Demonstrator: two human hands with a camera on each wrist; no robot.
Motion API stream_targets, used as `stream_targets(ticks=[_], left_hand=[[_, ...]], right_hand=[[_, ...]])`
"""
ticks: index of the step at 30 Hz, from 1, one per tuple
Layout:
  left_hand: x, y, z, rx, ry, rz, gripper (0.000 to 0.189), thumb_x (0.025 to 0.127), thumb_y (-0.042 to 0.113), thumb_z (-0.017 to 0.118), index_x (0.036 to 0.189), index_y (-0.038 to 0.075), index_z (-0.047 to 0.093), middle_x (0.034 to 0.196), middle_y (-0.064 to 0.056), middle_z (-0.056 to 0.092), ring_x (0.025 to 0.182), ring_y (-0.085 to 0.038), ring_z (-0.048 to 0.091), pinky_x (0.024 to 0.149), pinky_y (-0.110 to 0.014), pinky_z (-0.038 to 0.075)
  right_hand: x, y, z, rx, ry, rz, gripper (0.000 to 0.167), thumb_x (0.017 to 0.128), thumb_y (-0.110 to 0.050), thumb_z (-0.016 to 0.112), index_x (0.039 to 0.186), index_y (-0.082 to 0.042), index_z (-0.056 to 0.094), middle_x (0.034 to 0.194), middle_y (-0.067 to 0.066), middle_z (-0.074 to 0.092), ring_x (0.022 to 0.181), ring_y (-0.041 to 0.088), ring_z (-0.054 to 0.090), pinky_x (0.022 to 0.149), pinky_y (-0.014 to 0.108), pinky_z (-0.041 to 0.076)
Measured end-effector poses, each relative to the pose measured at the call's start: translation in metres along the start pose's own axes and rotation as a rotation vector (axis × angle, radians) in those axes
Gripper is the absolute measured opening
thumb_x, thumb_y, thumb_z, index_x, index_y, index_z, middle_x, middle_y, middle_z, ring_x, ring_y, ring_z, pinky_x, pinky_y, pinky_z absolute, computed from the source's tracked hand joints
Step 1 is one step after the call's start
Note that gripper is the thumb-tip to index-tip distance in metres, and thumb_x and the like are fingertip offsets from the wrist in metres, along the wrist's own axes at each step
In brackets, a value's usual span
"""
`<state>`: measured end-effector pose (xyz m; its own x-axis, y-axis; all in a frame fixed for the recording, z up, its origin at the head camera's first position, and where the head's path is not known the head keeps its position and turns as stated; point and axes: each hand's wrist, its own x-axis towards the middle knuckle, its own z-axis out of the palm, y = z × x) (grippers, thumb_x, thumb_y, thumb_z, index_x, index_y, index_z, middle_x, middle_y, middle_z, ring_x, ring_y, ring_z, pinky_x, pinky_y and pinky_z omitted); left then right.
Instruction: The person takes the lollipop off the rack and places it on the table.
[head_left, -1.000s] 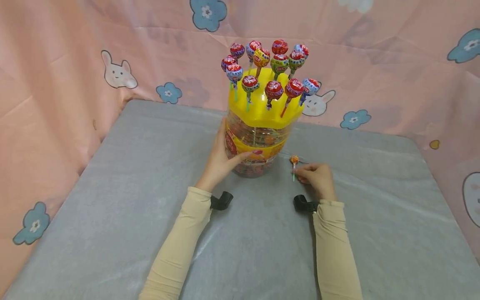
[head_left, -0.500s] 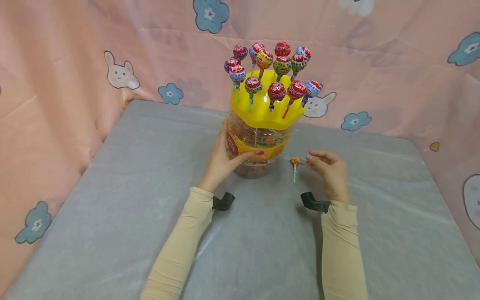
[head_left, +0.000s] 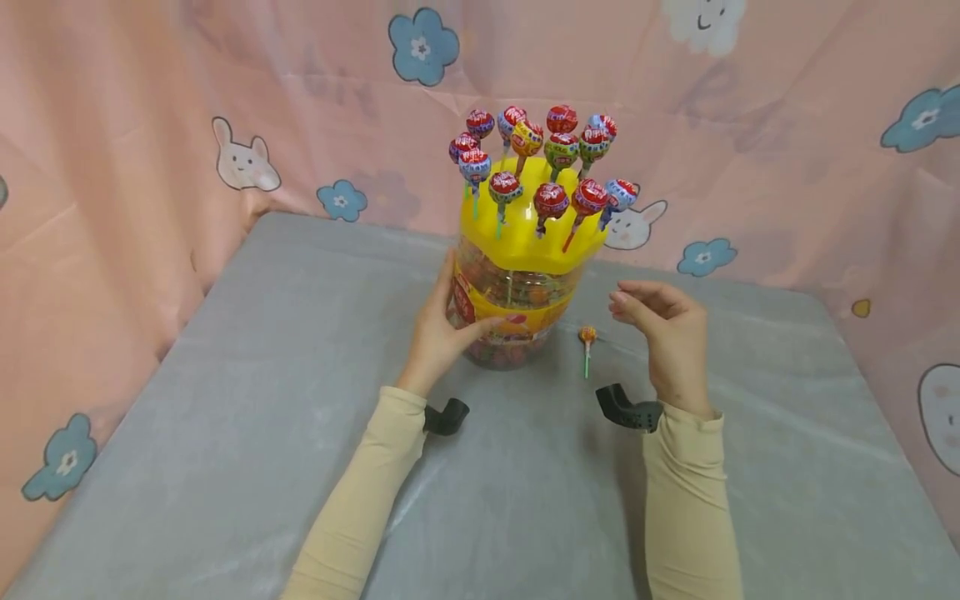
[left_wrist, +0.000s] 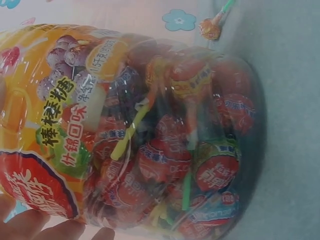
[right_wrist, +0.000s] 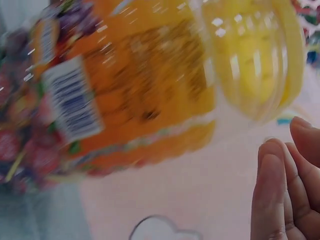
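Observation:
A big clear plastic jar (head_left: 517, 292) with a yellow lid (head_left: 525, 250) stands upright on the grey cloth, full of wrapped lollipops. Several lollipops (head_left: 551, 201) stick up out of the lid in a ring. My left hand (head_left: 437, 333) grips the jar's left side, its thumb across the front label (left_wrist: 65, 120). To the right of the jar, my right hand (head_left: 667, 333) is held above the table, fingers loosely bent, nothing between thumb and fingertips. An orange-wrapped lollipop (head_left: 587, 335) with a green stick lies on the cloth between jar and right hand, touched by neither.
Grey cloth (head_left: 247, 417) covers the table. A pink curtain (head_left: 337, 108) printed with rabbits and blue flowers hangs close behind the jar and along both sides. A black wrist camera (head_left: 628, 408) juts inward from the right wrist, another camera (head_left: 447, 417) from the left.
My right hand has left the orange lollipop's stick and moved right and upward. The lollipop stays lying in place. My left hand still holds the jar; the head view has tilted slightly.

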<state>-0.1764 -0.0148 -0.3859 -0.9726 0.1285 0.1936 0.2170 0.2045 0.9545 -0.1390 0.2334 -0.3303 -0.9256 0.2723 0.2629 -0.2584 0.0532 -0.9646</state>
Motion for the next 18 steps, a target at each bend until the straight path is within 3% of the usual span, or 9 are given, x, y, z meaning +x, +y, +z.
stream_targets(ticks=[10,18], left_hand=[[-0.002,-0.002,0.0,-0.006,0.009,-0.016,0.1,0.079,0.022,0.078,0.153,0.017,0.011,0.154,-0.005,0.024,0.132,-0.028,0.038,0.1,-0.039,0.042],[-0.002,0.001,-0.001,0.008,-0.007,-0.028,0.099,0.08,0.025,0.077,0.153,0.019,0.011,0.154,-0.003,0.024,0.132,-0.026,0.037,0.1,-0.038,0.042]], right_hand=[[0.014,-0.039,0.021,-0.016,-0.017,-0.148,0.019,0.084,-0.005,0.071,0.1,0.005,0.07,0.091,0.009,0.07,0.081,0.02,0.067,0.075,0.024,0.054],[0.018,-0.052,0.035,0.003,-0.018,-0.154,0.018,0.081,-0.002,0.073,0.099,0.002,0.071,0.094,0.01,0.069,0.084,0.02,0.067,0.077,0.024,0.054]])
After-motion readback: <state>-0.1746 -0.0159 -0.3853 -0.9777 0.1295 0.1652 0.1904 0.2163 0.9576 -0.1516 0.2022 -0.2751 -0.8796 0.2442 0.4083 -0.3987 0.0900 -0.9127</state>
